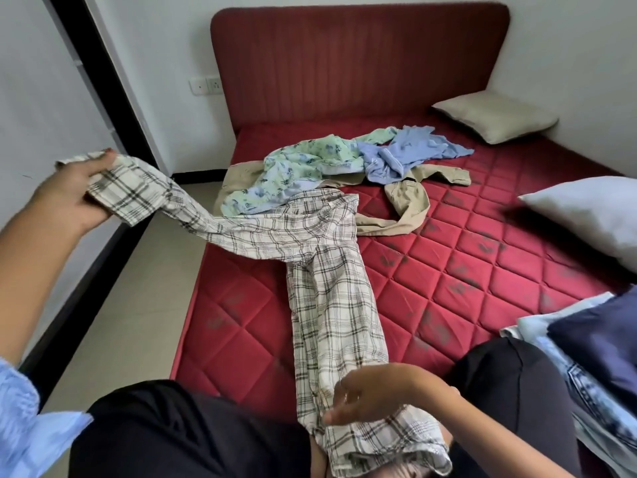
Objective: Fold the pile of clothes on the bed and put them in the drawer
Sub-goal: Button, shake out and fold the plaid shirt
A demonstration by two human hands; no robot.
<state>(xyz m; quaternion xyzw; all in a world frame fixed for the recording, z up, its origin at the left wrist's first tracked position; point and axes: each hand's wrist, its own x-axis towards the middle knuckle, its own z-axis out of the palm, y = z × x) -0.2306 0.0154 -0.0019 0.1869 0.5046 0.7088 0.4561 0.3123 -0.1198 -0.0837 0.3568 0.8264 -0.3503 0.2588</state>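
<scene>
Plaid trousers spread, legs apart

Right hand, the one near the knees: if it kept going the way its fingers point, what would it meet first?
The right hand points leftward across the lap, its fingers already on the plaid trousers. Going straight on, it would probably slide over that leg onto the person's dark-clad thigh; depth is hard to judge.

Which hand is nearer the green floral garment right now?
Left. The left hand, gripping a plaid trouser leg end, is raised left of the green floral garment. The right hand holds the other leg far nearer the camera.
</scene>
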